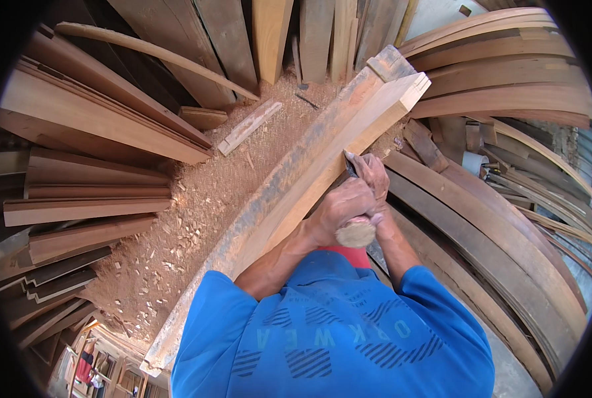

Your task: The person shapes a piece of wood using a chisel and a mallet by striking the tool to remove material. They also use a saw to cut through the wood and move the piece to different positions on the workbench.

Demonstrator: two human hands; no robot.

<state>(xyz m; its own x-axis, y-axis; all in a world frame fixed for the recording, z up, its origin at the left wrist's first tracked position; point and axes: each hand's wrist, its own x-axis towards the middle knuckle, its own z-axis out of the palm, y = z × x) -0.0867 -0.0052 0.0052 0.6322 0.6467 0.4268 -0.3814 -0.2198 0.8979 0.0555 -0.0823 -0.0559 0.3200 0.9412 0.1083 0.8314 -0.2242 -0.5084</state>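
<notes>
A thick pale timber (369, 126) runs diagonally on an old worn beam (279, 176). Against the timber's near side, toward its far end, is the dark metal blade of a chisel (350, 167). My left hand (344, 203) is closed round the chisel's handle, whose round wooden butt (356, 233) points back at my chest. My right hand (373, 176) is ahead of it, fingers wrapped close by the blade. The hands touch each other, and much of the handle is hidden in them.
Wood chips and sawdust (170, 259) cover the floor left of the beam, with a short offcut (249, 127) lying there. Stacked boards (103, 119) lean at the left, planks (296, 40) stand at the back, and long curved-looking boards (468, 205) lie close on the right.
</notes>
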